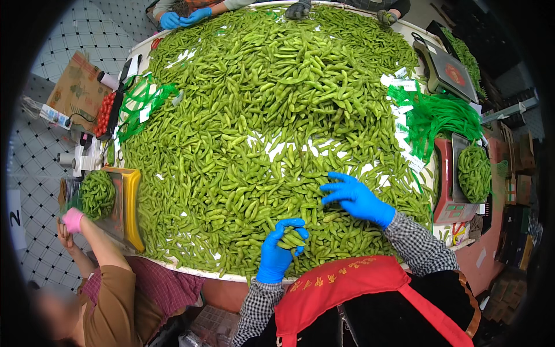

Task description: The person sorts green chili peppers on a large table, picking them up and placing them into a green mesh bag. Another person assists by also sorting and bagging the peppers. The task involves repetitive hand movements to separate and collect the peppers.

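Note:
A large heap of green edamame pods [243, 108] covers the white-rimmed table [230, 276] before me. My left hand [279, 251], in a blue glove, is near the table's front edge, its fingers curled around a few pods [291, 238]. Farther right and a little farther in, my right hand [355, 199], also blue-gloved, is spread low over the heap with fingers apart; I see nothing held in it. White scraps [277, 147] show between the pods beyond my hands.
A red scale [443, 182] with a netted bundle of pods [475, 173] stands right, near green mesh bags [446, 117] and another scale [453, 71]. At left, a co-worker [112, 295] is beside a yellow scale [132, 204]. Other co-workers' gloved hands [195, 16] are at the far edge.

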{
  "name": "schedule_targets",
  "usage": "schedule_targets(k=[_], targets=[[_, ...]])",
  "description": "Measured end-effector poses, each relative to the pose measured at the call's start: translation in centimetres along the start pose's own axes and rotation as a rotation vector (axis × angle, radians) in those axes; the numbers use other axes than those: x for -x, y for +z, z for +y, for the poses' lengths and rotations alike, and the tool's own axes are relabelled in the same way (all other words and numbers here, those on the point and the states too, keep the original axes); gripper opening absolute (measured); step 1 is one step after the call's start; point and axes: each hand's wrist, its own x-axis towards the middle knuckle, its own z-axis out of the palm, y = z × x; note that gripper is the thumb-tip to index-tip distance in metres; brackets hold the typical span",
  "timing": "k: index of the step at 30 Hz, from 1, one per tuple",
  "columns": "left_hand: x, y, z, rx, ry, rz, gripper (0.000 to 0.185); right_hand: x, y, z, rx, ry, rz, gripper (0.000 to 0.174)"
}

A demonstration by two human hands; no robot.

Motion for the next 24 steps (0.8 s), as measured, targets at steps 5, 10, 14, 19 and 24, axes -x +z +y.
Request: schedule_targets(k=[5,10,14,19,24], targets=[[0.9,-0.9,0.3,-0.002,0.068,0.045,0.05,-4.2,0.3,3.0,-0.091,0.188,0.364,0.026],[1.3,-1.0,0.7,-0.011,0.108,0.07,0.049,-9.5,2.5,4.1,0.181,0.237,0.394,0.039],[1.4,-1.1,0.7,0.006,0.128,0.061,0.049,-10.5,4.7,-0.5,0.332,0.247,0.039,0.053],[1.6,-1.9,0.6,0.034,0.157,0.077,0.048,-5.3,5.9,-4.7,0.239,-0.07,0.004,0.049],[1.6,-2.1,1.2,0.067,0.193,0.137,0.044,-0.1,3.8,-5.9,0.04,-0.169,-0.177,0.045]])
